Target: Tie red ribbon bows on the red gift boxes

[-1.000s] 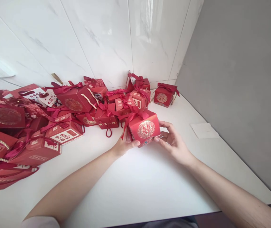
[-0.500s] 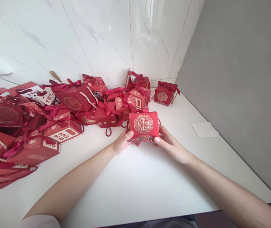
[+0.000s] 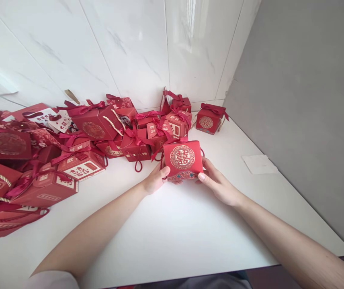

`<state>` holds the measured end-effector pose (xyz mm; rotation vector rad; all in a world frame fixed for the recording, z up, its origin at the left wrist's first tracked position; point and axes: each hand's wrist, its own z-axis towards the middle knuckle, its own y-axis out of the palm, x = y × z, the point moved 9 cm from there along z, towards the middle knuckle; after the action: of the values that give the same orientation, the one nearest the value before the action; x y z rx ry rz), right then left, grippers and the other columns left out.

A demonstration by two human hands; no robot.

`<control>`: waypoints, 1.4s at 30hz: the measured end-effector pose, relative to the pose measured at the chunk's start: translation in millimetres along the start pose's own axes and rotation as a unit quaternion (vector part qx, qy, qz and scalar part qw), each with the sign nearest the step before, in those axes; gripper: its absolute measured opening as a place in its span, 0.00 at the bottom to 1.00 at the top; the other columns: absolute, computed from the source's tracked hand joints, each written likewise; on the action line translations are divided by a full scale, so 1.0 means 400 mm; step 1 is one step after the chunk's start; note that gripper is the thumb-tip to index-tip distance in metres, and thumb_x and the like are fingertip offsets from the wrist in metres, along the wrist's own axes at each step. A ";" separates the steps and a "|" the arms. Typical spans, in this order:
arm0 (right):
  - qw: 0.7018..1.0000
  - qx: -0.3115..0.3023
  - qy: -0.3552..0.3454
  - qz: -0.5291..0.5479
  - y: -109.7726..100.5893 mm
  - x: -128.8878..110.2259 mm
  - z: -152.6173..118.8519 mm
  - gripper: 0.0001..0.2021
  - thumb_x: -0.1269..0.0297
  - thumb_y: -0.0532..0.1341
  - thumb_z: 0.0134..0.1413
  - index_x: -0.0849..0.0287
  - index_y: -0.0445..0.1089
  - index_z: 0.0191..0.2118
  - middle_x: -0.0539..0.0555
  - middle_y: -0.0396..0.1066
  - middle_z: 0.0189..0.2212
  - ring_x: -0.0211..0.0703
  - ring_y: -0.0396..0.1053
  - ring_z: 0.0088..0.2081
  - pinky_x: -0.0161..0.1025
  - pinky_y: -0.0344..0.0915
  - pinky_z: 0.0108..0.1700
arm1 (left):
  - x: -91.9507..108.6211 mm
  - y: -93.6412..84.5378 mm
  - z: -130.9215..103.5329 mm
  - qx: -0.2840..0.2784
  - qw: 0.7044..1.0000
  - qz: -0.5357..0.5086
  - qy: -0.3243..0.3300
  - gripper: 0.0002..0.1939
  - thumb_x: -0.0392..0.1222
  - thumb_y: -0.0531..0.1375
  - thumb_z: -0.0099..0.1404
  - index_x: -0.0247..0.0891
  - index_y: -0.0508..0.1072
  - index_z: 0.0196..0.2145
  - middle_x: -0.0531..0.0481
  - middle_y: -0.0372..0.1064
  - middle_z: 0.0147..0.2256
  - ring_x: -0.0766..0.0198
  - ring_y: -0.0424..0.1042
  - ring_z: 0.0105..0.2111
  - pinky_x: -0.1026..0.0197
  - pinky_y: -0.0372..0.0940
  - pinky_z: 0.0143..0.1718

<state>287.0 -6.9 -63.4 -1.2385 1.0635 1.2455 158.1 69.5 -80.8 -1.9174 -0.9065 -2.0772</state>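
Note:
Between both hands is a red gift box (image 3: 182, 158) with a round gold emblem on its front, a patterned lower edge and dark red cord handles. My left hand (image 3: 156, 178) grips its left side, thumb on the front face. On the opposite side my right hand (image 3: 217, 182) holds the lower right corner, its thumb lying over the front edge. The other fingers are partly hidden behind and under the box. A ribbon bow shows at its top. Just behind it stand more ribboned red boxes (image 3: 136, 145).
A large pile of red gift boxes (image 3: 50, 192) covers the left of the white table (image 3: 172, 241). One red box (image 3: 209, 119) stands apart at the back right. A folded white tissue (image 3: 260, 164) lies to the right. Tiled wall behind, grey wall (image 3: 304, 100) at right.
The box has tilted very slightly between my hands, and my right thumb sits a little farther right. The view has shifted slightly; the other boxes stay in place.

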 end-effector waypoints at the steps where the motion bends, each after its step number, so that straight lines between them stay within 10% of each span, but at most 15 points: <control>1: 1.000 0.001 -0.002 -0.002 0.000 0.000 0.000 0.32 0.47 0.57 0.63 0.47 0.49 0.68 0.59 0.56 0.66 0.49 0.70 0.46 0.54 0.67 0.52 | 0.000 0.000 0.000 -0.002 1.000 0.000 0.001 0.35 0.65 0.64 0.56 0.38 0.71 0.52 0.37 0.76 0.45 0.52 0.77 0.38 0.53 0.72 0.37; 34: 0.997 0.067 -0.028 0.026 -0.020 -0.024 -0.002 0.32 0.49 0.61 0.60 0.48 0.51 0.66 0.60 0.52 0.67 0.49 0.70 0.49 0.52 0.70 0.51 | 0.010 -0.011 -0.001 0.049 0.998 0.031 0.040 0.35 0.64 0.63 0.58 0.40 0.68 0.56 0.36 0.71 0.52 0.51 0.75 0.44 0.58 0.70 0.35; 38: 0.986 0.141 -0.072 0.046 -0.045 -0.056 -0.009 0.36 0.53 0.66 0.56 0.44 0.49 0.66 0.58 0.47 0.68 0.49 0.68 0.51 0.51 0.73 0.50 | 0.013 -0.040 -0.010 0.138 0.986 0.072 0.064 0.24 0.50 0.64 0.63 0.38 0.70 0.54 0.40 0.69 0.55 0.52 0.73 0.50 0.53 0.71 0.46; 42: 0.983 0.147 -0.107 0.022 -0.045 -0.080 -0.022 0.29 0.55 0.65 0.57 0.42 0.54 0.62 0.56 0.53 0.64 0.45 0.70 0.43 0.52 0.74 0.47 | 0.055 -0.009 -0.016 0.108 0.985 0.065 0.114 0.37 0.45 0.70 0.55 0.42 0.63 0.60 0.40 0.65 0.60 0.49 0.67 0.58 0.49 0.65 0.57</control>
<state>303.3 -16.8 -31.0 -0.8406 1.0758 1.1753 147.4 74.9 -60.8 -1.5514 -0.8874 -1.9803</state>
